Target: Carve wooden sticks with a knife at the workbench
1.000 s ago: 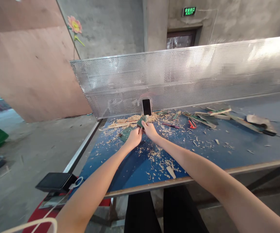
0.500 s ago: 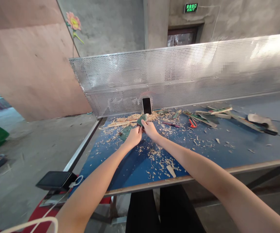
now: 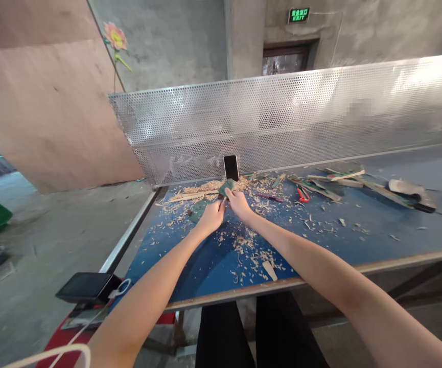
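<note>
My left hand and my right hand meet above the blue tabletop, both closed. A small dark green, leaf-like piece sticks up from my right hand, whose thumb presses on it. My left fist is right beside it, closed near a dark brown bit at the piece's lower edge; what lies inside that fist is hidden. Under and left of my hands, a larger flat green piece lies among pale wood shavings. A phone stands upright just behind my hands.
A red-handled cutter and a thin purple stick lie to the right. Beyond them are green and pale strips and a curled sheet. A perforated metal panel closes the back. A black device sits front left.
The green piece has tilted slightly, and a brown part shows beneath it now. My hands have stayed nearly in place; the whole view has shifted a little.
</note>
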Tool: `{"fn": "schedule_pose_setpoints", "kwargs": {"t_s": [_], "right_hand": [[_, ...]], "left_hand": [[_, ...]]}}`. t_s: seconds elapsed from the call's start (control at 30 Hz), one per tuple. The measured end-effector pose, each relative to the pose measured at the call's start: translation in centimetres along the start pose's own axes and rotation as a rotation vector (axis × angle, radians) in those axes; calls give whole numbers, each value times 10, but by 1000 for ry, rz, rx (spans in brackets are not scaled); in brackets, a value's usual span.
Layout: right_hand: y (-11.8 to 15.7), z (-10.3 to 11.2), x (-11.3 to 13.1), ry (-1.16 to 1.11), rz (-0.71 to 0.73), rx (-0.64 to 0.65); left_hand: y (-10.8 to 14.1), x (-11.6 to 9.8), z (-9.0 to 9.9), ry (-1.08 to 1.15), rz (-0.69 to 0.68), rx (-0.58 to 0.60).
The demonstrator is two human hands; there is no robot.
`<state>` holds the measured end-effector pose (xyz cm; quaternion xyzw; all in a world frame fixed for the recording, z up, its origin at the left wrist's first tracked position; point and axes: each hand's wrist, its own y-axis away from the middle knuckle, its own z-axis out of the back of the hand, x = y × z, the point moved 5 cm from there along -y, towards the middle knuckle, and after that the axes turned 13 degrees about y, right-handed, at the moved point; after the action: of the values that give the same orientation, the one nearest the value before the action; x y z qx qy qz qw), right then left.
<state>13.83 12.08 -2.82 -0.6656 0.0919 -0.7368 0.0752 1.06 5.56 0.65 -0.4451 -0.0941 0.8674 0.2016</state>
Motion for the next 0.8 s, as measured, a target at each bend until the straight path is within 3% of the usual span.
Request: {"fn": "schedule_pose_setpoints", "kwargs": {"t_s": [0.13, 0.37, 0.63, 0.8], "right_hand": [[4, -10, -1, 28, 9, 43], [-15, 27, -4, -60, -105, -132], [6, -14, -1, 30, -22, 51], [-9, 22, 4, -45, -83, -105]], "left_hand": [[-1, 1, 4, -5, 3, -44], [2, -1, -2, 15, -2, 46], [-3, 8, 2, -28, -19, -51], [0, 2, 2, -39, -11, 22]]}}
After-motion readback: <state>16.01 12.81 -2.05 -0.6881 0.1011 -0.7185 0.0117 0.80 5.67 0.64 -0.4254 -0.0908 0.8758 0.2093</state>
